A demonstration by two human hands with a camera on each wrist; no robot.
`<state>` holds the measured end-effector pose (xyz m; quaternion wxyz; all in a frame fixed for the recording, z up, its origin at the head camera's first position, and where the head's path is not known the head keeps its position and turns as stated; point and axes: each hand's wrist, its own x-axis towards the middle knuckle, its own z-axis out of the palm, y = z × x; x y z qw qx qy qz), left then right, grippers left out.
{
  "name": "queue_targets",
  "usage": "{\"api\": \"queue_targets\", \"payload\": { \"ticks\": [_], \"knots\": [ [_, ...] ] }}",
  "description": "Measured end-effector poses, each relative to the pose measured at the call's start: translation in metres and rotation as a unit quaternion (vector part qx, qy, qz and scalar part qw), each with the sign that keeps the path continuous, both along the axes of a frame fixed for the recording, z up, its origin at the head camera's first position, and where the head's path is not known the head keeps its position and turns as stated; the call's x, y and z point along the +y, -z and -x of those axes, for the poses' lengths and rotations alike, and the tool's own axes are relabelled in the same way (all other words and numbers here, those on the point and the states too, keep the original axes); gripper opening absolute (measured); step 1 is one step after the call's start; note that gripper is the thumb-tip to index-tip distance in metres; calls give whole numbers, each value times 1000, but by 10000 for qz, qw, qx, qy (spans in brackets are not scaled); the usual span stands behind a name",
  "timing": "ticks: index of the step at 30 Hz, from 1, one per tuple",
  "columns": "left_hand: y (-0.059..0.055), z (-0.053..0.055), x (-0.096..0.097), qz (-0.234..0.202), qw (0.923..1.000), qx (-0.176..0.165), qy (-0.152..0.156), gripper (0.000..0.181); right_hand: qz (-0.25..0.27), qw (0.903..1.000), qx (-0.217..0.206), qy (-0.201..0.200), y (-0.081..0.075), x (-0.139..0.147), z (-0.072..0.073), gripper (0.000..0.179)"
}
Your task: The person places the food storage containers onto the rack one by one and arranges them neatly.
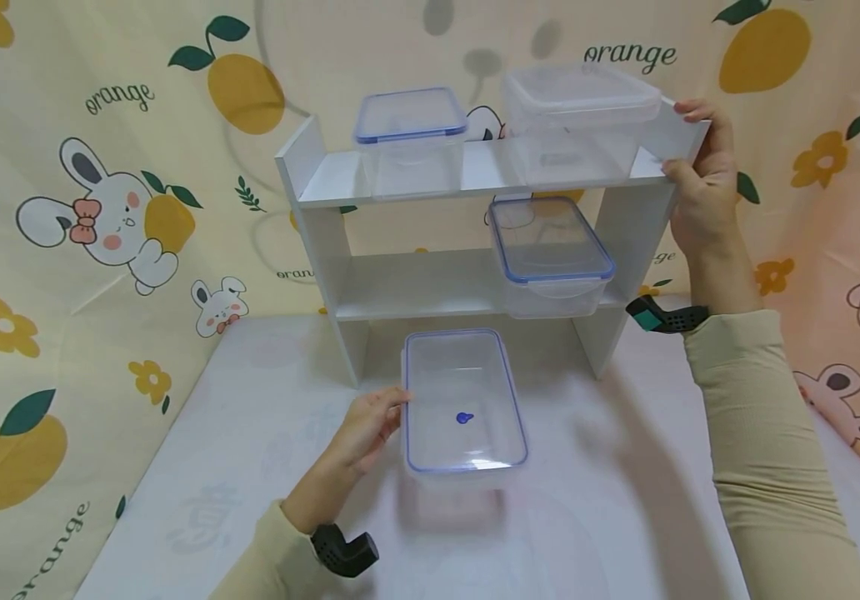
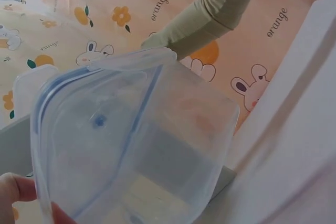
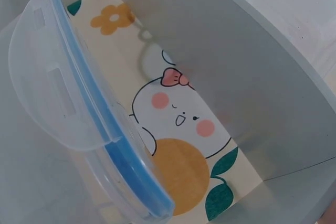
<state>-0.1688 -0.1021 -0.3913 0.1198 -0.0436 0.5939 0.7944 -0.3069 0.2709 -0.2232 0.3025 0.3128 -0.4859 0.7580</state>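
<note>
My left hand (image 1: 366, 429) pinches the left edge of a clear plastic food container (image 1: 460, 375) with a blue-sealed lid. The container is held in front of the shelf with its lid facing me, and a shadow falls on the table below it. In the left wrist view, the thumb and a finger (image 2: 18, 190) are at the rim of this container (image 2: 173, 156). My right hand (image 1: 707, 183) grips the right end panel of a white two-tier shelf (image 1: 415, 283) near its top board.
On the top board stand a smaller blue-lidded container (image 1: 411, 142) at left and a larger clear-lidded one (image 1: 580, 125) at right. Another blue-lidded container (image 1: 550, 250) sits on the right of the middle board, jutting over its front edge. A patterned cloth (image 1: 122, 333) hangs behind the white table (image 1: 265, 500).
</note>
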Motion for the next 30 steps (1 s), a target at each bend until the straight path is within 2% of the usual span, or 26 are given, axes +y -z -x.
{"api": "queue_targets", "payload": {
  "ticks": [5,13,22,30],
  "knots": [
    [-10,0,-4,30,9999,118,-2,12,-9,10000,53,-9,0,0,0,50],
    [-22,3,-8,55,9993,341,106,20,3,10000,51,-15,0,-1,0,50],
    [-31,4,-12,90,9992,342,170,17,-91,9999,38,126,0,0,1,51],
    [-44,4,-17,115,9982,549,234,18,-60,10000,-12,-18,-1,-1,-2,47]
  ]
}}
